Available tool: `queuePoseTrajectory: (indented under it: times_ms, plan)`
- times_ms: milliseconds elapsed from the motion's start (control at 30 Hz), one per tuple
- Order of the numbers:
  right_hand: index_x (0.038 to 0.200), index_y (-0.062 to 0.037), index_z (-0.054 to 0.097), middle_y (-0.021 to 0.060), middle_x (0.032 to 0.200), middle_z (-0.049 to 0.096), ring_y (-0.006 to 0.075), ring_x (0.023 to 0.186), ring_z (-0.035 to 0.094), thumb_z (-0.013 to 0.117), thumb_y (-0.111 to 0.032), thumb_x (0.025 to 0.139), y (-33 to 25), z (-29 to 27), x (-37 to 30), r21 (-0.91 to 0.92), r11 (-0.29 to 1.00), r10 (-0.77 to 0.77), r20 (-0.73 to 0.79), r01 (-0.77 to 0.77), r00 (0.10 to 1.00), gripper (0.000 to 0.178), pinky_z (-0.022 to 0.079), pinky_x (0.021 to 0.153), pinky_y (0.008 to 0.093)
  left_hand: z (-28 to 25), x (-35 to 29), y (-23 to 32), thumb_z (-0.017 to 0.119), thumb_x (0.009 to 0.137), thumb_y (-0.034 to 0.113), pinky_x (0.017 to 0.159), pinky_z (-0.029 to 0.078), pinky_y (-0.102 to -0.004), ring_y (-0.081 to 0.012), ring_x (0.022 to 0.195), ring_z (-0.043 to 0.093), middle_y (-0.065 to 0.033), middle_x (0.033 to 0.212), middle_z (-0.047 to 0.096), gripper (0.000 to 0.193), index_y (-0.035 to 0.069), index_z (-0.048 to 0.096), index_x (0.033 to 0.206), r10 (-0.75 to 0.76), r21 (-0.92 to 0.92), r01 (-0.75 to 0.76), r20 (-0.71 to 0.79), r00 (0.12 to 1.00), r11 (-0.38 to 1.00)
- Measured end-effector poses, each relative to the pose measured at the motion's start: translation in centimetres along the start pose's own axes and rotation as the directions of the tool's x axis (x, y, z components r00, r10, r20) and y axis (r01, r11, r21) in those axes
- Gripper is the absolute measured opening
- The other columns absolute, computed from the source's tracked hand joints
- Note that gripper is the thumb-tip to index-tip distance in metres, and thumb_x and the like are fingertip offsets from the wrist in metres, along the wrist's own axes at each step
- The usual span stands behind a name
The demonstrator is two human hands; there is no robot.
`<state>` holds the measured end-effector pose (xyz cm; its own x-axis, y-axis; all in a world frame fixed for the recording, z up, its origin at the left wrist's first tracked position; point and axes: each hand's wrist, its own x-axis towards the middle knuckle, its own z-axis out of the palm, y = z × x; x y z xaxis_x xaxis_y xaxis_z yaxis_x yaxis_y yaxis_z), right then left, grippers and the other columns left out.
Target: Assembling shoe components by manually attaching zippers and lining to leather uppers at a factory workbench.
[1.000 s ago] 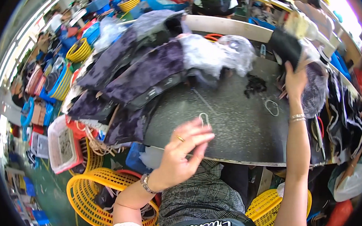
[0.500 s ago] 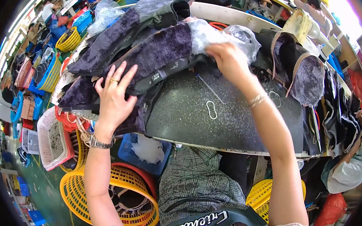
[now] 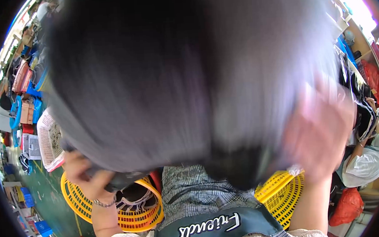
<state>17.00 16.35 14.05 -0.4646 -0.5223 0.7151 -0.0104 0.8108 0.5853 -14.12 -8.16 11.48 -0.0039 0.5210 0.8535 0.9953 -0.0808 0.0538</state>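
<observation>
A large piece of grey and black furry fabric (image 3: 153,99) is raised close in front of me, smeared by motion, and covers most of the worktop. On its lower left edge my left hand (image 3: 86,174) is closed, fingers curled round a dark part of it. My right hand (image 3: 318,132) is at the fabric's right side, too blurred to show how its fingers lie. Behind the fabric, the worktop and the pile of furry pieces are hidden.
Below on the left stands a yellow basket (image 3: 139,223) with dark pieces inside; another yellow basket (image 3: 285,199) is on the right. A white and red crate (image 3: 50,142) is farther left. At the right a co-worker in a pale top (image 3: 366,168) sits near a red bag (image 3: 346,206).
The furry fabric has been lifted off the worktop toward me and now fills the view. My left hand has moved down and left, my right hand outward to the right and lower.
</observation>
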Motion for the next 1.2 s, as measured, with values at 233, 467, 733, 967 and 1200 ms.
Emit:
queuePoseTrajectory:
  times_ms: [233, 467, 733, 967, 1200]
  plan:
    - [0.114, -0.0092, 0.067, 0.0043, 0.122, 0.064, 0.0281, 0.11, 0.055, 0.062, 0.0, 0.061, -20.6, -3.1, -7.2, 0.123, 0.135, 0.238, 0.959, -0.983, 0.153, 0.054, 0.047, 0.091, 0.039, 5.1, -3.7, 5.7, 0.066, 0.067, 0.026, 0.093, 0.035, -0.0432, -0.0123, 0.102, 0.053, 0.0109, 0.094, 0.058, 0.008, 0.025, 0.058, 0.067, 0.53, -0.511, -0.239, 0.558, 0.638, 0.826]
    - [0.123, 0.0022, 0.058, 0.0089, 0.113, 0.065, 0.0098, 0.099, 0.058, 0.056, -0.013, 0.096, -11.9, 0.3, -3.9, 0.275, -0.785, 0.392, 0.914, -0.555, -0.1, 0.031, 0.05, 0.086, 0.0273, 10.9, -1.8, 12.6, 0.063, 0.073, 0.02, 0.102, 0.035, -0.0436, -0.0199, 0.114, 0.048, -0.0019, 0.106, 0.059, 0.012, 0.015, 0.066, 0.083, 0.75, -0.822, -0.141, 0.415, 0.515, 0.552]
    - [0.122, -0.0024, 0.055, 0.0026, 0.089, 0.061, 0.0105, 0.068, 0.062, 0.07, -0.004, 0.086, -13.0, 3.8, -2.4, 0.428, -0.874, 0.437, 0.899, -0.229, 0.015, 0.039, 0.055, 0.058, 0.0241, 11.5, -1.6, 10.8, 0.079, 0.072, -0.002, 0.072, 0.048, -0.0211, -0.0113, 0.09, 0.059, -0.0034, 0.092, 0.056, 0.023, 0.003, 0.07, 0.093, -0.376, -0.577, 0.794, 0.704, 0.603, 0.192]
    - [0.078, -0.001, 0.05, 0.0085, 0.082, 0.061, 0.0201, 0.072, 0.069, 0.072, 0.005, 0.08, -12.0, 5.5, -4.0, 0.342, -0.936, 0.316, 0.923, -0.089, 0.22, 0.023, 0.061, 0.065, 0.0297, 10.3, -0.3, 6.6, 0.076, 0.068, -0.007, 0.076, 0.05, -0.031, -0.0203, 0.085, 0.063, -0.0093, 0.093, 0.068, 0.015, 0.002, 0.068, 0.077, -0.077, -0.72, 0.693, 0.69, 0.72, 0.032]
    - [0.106, -0.0023, 0.049, 0.0015, 0.092, 0.058, 0.0116, 0.088, 0.062, 0.066, 0.003, 0.087, -12.9, 6.0, -1.4, 0.363, -0.924, 0.357, 0.931, -0.119, 0.07, 0.026, 0.058, 0.069, 0.0268, 9.5, 0.5, 6.1, 0.078, 0.078, 0.014, 0.076, 0.053, -0.0297, -0.0179, 0.083, 0.065, -0.008, 0.084, 0.067, 0.032, -0.003, 0.065, 0.101, 0.002, -0.232, 0.854, 0.965, 0.263, -0.466]
